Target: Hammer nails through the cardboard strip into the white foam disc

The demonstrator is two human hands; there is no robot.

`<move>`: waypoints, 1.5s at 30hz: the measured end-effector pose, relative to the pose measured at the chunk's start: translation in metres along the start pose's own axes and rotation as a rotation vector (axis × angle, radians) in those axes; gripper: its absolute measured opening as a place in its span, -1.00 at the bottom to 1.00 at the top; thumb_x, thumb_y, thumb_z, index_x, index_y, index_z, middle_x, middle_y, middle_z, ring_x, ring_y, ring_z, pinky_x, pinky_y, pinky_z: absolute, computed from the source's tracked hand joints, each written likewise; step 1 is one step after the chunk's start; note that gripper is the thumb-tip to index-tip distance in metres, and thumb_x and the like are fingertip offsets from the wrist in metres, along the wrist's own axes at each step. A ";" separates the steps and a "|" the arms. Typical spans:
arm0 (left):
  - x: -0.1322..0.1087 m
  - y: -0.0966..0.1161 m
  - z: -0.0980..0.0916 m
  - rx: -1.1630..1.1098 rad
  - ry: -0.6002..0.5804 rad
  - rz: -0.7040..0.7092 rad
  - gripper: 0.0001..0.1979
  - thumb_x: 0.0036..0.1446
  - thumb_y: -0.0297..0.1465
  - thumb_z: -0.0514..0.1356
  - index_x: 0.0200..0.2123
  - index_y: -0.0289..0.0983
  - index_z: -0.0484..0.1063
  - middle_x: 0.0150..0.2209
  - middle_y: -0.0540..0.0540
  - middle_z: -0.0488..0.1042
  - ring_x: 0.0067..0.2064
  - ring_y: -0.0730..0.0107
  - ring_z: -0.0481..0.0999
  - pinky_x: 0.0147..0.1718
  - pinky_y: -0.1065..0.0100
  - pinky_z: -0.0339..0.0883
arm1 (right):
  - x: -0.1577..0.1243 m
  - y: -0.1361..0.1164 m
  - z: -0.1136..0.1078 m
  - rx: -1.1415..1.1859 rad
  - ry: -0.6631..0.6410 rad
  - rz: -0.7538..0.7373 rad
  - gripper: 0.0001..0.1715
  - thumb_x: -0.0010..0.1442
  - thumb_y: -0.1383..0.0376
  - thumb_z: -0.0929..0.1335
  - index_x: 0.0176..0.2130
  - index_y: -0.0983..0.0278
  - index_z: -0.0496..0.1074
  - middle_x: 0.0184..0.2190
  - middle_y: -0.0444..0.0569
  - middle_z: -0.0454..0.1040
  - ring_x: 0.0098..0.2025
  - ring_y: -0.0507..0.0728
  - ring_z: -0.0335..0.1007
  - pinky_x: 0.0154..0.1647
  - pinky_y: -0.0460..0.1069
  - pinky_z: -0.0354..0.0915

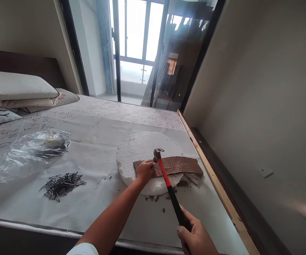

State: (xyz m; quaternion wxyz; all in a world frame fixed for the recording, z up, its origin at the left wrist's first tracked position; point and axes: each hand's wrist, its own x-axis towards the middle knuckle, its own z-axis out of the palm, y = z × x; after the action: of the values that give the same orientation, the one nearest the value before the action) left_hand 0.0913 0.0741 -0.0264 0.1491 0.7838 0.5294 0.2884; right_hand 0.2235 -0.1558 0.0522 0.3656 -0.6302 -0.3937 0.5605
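Note:
My right hand (195,233) is closed around the black grip of a claw hammer (168,180) with a red upper shaft. Its metal head hovers just beside the fingertips of my left hand (145,170). Those fingers are pinched at the surface of a brown, pitted strip of board (179,165), on what looks like a nail, mostly hidden. The strip lies across a round white foam block (142,145), and its right end reaches past the block over a pale scrap piece (194,178). Crumbs of debris (155,198) lie along the block's near edge.
A pile of loose nails (62,185) lies to the left on the pale sheet (96,141) covering the bed. Behind it sits a clear plastic bag (35,150). A wooden rail (211,177) borders the right side, beside the wall. Pillows (17,86) are stacked far left.

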 end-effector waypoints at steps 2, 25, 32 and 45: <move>0.000 0.000 0.000 0.005 -0.003 0.019 -0.77 0.06 -0.44 0.08 -0.46 -0.23 0.55 -0.36 -0.09 0.52 -0.28 0.33 0.46 -0.31 0.36 0.26 | 0.000 0.001 0.000 -0.001 0.020 -0.020 -0.15 -0.05 0.21 0.26 0.21 0.45 0.13 -0.82 -0.31 0.06 -0.79 -0.06 -0.11 -0.79 -0.15 -0.09; -0.016 -0.042 -0.077 -0.362 0.436 -0.056 -0.73 0.11 -0.36 0.03 -0.27 -0.27 0.52 -0.27 -0.10 0.52 -0.20 0.36 0.47 -0.23 0.35 0.38 | 0.009 0.017 0.010 0.054 -0.076 -0.017 -0.10 -0.08 0.22 0.20 0.23 0.46 0.03 -0.79 -0.37 0.02 -0.84 -0.08 -0.14 -0.83 -0.16 -0.13; -0.029 -0.066 -0.084 -0.303 0.381 -0.059 -0.73 0.08 -0.36 0.03 -0.30 -0.26 0.53 -0.29 -0.09 0.52 -0.27 0.37 0.48 -0.34 0.38 0.40 | 0.017 0.030 0.013 0.067 -0.034 -0.050 -0.11 -0.10 0.21 0.20 0.19 0.54 0.05 -0.80 -0.39 0.04 -0.84 -0.07 -0.06 -0.82 -0.17 -0.06; -0.045 -0.073 -0.098 -0.270 0.351 -0.072 -0.72 0.05 -0.38 0.02 -0.33 -0.27 0.53 -0.31 -0.11 0.54 -0.31 0.36 0.49 -0.34 0.37 0.39 | 0.014 0.035 0.014 0.047 -0.020 -0.072 -0.10 -0.11 0.26 0.18 0.21 0.56 0.04 -0.85 -0.40 0.01 -0.85 -0.06 -0.13 -0.82 -0.16 -0.09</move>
State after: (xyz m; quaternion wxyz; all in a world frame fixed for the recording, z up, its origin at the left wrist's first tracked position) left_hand -0.0351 0.0547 -0.0022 0.1686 0.6752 0.5312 0.4832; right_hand 0.2137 -0.1578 0.0132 0.3962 -0.6014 -0.4065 0.5622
